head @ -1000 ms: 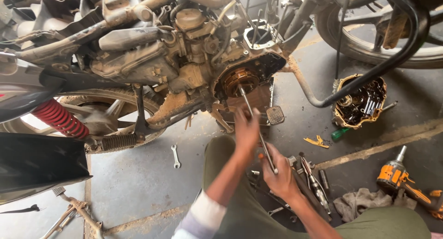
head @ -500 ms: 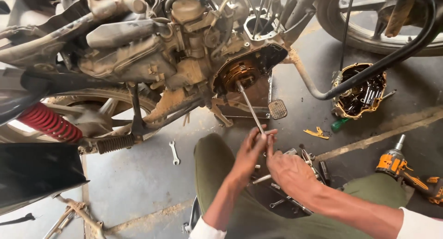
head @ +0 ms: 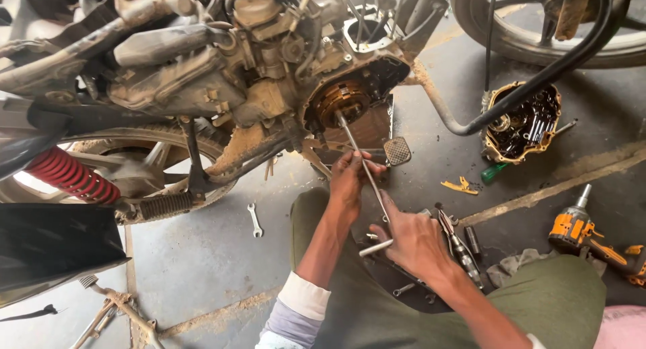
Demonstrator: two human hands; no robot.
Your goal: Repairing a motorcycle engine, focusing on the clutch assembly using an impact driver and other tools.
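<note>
The person's left hand [head: 350, 177] is wrapped around the middle of a long thin T-handle wrench [head: 363, 167], fingers pressed shut on the rod; the right hand [head: 414, 238] grips the cross bar at the near end, also closed tight; the far tip of the wrench sits in the round brassy clutch [head: 340, 100] in the open side of the motorbike engine [head: 269, 73], above the floor [head: 202, 255]; to do this turn well, the left hand should keep the rod straight and pushed into the bolt so the tip does not slip out, while the right hand turns the bar slowly; the long side of the wrench runs from the person's lap up and a little left, and its tip points at the clutch
</note>
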